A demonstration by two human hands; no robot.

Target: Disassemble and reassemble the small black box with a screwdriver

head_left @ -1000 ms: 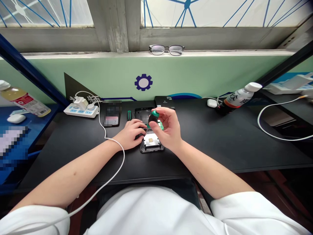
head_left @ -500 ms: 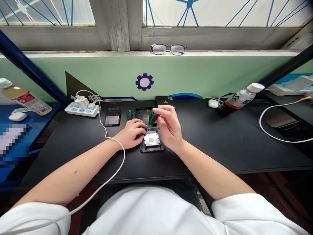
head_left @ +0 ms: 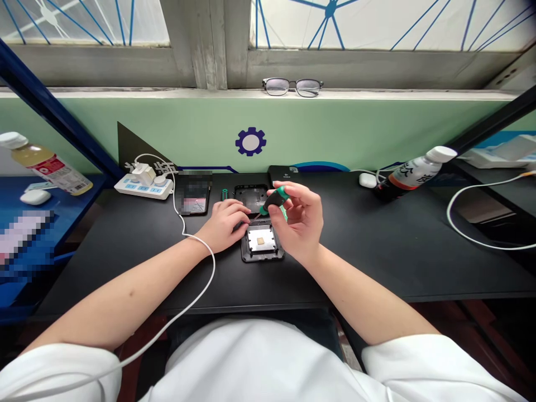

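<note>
Over the flat black worktop point(head_left: 377, 245), before a pale green panel point(head_left: 335, 131), the right hand point(head_left: 302, 220) pinches a slim-shafted green-and-black screwdriver point(head_left: 274, 200); whether the left hand point(head_left: 225, 224) grips, I cannot tell.

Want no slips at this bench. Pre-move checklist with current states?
1. Screwdriver gripped: ok, handle in right hand.
2. Tip seated: cannot tell, too small by the left hand.
3. Left hand clear of shaft: not ok, fingertips close beside it.
4. Black casing with silver plate on table: ok.
5. White cable clear of left forearm: not ok, crosses it in this view.
6. Dark bottle capped, away from hands: ok.
</note>
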